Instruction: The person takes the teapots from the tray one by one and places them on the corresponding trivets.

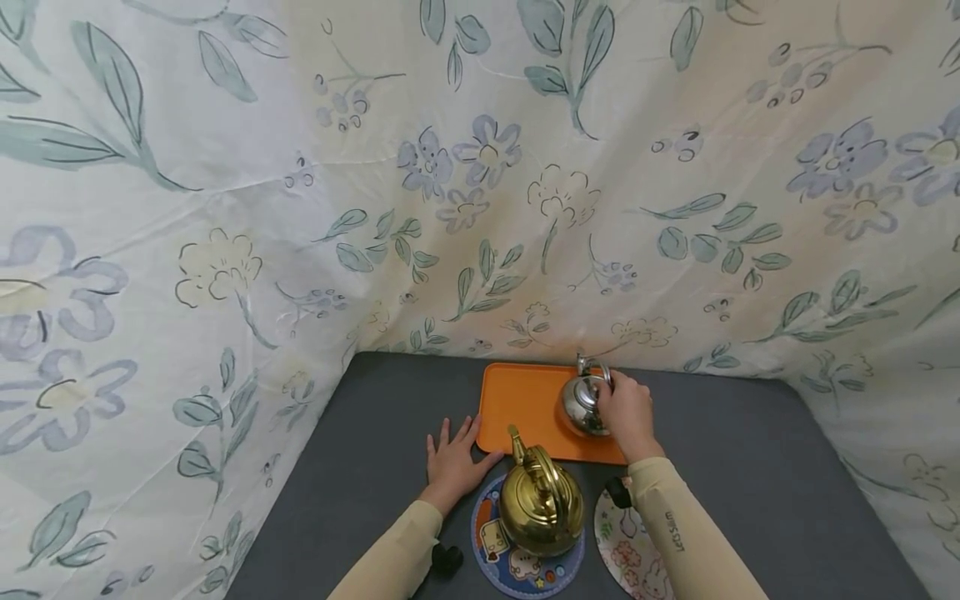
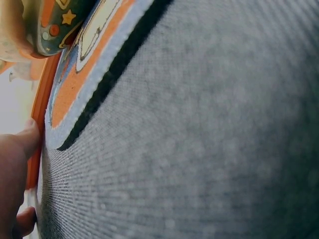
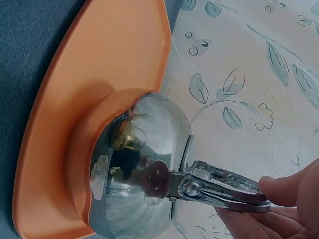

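Note:
In the head view my right hand grips the handle of a silver kettle, which is over the right part of an orange tray. The right wrist view shows thumb and fingers pinching the folding metal handle, with the shiny kettle body low over the tray. My left hand lies with spread fingers on the table at the tray's near left corner. A gold kettle stands on a round blue cartoon mat just right of that hand, spout pointing toward the tray.
A second round mat, pale with pink flowers and a rabbit, lies partly under the right forearm. The dark grey table meets a floral cloth hanging behind and at the sides.

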The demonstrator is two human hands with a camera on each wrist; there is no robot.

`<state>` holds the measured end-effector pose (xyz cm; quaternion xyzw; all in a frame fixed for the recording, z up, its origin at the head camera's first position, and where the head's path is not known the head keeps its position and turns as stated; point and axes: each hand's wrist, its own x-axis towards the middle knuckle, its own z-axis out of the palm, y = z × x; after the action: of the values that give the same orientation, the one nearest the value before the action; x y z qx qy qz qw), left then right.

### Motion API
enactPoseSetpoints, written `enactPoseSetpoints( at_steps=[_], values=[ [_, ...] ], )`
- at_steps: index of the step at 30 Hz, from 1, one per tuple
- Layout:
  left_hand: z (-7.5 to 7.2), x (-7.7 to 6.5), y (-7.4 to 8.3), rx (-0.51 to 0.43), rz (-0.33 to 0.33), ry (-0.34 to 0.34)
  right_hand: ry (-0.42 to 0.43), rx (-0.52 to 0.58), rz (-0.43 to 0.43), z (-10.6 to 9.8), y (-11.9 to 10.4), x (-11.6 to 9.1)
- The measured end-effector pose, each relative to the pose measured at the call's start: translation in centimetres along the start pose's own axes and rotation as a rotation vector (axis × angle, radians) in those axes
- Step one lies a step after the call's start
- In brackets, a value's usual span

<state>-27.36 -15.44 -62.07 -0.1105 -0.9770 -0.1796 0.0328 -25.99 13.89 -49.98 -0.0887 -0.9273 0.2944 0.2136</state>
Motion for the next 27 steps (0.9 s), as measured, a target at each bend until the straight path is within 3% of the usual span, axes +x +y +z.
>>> enactPoseSetpoints(
  at_steps=[13,27],
  values=[
    [0.17,-0.09,-0.06,-0.001,-0.011,-0.014,0.094,0.06,0.014,0.44,0.55,-0.22],
    [-0.12,0.3,0.06,0.02,-0.024,-0.02,0.116,0.077,0.031,-0.4,-0.17,-0.3]
  ],
)
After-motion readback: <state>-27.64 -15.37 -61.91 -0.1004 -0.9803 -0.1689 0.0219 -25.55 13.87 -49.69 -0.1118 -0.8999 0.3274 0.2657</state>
